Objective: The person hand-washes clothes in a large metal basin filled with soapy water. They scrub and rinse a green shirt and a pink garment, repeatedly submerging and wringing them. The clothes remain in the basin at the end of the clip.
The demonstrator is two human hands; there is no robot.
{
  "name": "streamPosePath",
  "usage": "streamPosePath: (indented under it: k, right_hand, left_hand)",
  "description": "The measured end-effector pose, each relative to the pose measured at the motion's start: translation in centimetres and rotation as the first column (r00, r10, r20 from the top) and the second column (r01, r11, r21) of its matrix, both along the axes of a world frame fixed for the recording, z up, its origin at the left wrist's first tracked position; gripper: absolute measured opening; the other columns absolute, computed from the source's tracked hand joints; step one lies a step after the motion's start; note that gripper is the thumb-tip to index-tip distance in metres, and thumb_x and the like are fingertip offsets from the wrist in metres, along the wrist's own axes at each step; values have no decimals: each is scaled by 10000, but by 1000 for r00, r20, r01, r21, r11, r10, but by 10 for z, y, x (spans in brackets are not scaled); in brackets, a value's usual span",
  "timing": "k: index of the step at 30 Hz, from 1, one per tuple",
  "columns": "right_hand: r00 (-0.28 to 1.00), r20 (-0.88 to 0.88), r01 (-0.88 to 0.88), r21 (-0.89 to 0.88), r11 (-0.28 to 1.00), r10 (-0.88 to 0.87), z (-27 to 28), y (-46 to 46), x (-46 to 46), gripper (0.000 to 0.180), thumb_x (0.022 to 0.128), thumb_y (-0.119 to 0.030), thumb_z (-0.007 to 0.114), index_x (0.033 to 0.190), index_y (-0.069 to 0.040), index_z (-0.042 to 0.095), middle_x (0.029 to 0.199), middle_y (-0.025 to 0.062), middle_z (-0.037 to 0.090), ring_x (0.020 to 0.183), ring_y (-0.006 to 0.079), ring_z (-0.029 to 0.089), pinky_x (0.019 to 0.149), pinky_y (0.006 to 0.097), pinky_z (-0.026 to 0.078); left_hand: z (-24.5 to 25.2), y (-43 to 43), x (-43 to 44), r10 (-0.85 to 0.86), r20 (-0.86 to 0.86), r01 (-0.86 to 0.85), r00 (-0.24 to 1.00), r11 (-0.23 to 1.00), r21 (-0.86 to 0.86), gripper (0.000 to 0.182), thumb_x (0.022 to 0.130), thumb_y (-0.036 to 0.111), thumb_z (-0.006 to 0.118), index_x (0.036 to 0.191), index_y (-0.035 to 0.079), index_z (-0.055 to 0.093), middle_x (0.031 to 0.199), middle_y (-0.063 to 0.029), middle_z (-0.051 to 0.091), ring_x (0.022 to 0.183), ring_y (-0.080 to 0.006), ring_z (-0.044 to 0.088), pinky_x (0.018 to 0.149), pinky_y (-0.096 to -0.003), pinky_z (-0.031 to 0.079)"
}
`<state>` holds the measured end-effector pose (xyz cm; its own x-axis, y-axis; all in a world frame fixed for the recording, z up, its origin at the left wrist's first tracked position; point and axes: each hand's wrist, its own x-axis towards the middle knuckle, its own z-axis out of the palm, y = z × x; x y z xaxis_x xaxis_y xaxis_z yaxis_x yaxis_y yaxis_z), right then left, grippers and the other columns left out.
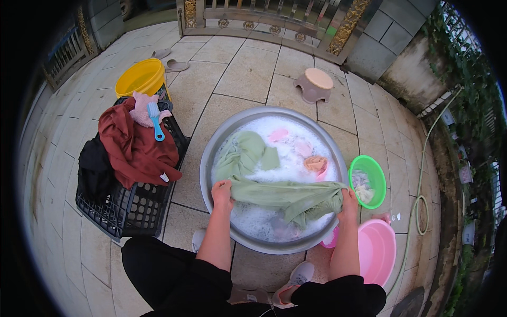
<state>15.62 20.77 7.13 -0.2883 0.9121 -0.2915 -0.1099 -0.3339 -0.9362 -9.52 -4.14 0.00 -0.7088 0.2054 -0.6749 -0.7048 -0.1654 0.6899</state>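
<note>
A wide grey metal basin (273,249) of sudsy water stands on the paving in front of me. Across its near half I hold a wet pale green garment (281,194) stretched sideways. My left hand (223,194) grips one end near the basin's left rim. At the right rim, my right hand (348,203) grips the other end. More green cloth (241,152) bulges from the suds at the upper left. Pink cloth pieces (303,149) and an orange-pink cloth (316,163) float on the right. Something dark under the near water is unclear.
Left is a black plastic crate (138,210) with a rust-red garment (134,146), black cloth (95,166) and a blue brush (157,123). A yellow bucket (138,75) stands behind. Right are a green bowl (378,180), pink basin (378,245) and hose (424,158). A stool (315,85) stands beyond.
</note>
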Motion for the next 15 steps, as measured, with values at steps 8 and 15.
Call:
streamPosePath:
  k: [8,15]
  right_hand:
    - [738,606,-402,39,915,299,-46,-35,-7,225,757,-225,603,774,-7,548,653,74,561,513,138,513,519,287,442]
    - [600,755,-496,92,863,265,-140,-103,-25,284,709,-289,658,682,-31,541,568,24,525,481,94,476,415,225,382]
  left_hand:
    - [-7,3,1,107,-190,-51,976,959,280,501,769,-28,530,1178,52,250,1109,-122,408,897,-223,512,715,-313,481]
    - [-25,9,7,-40,-447,7,894,997,-74,501,683,-34,546,1147,18,365,1125,-139,387,953,-207,480,748,-282,454]
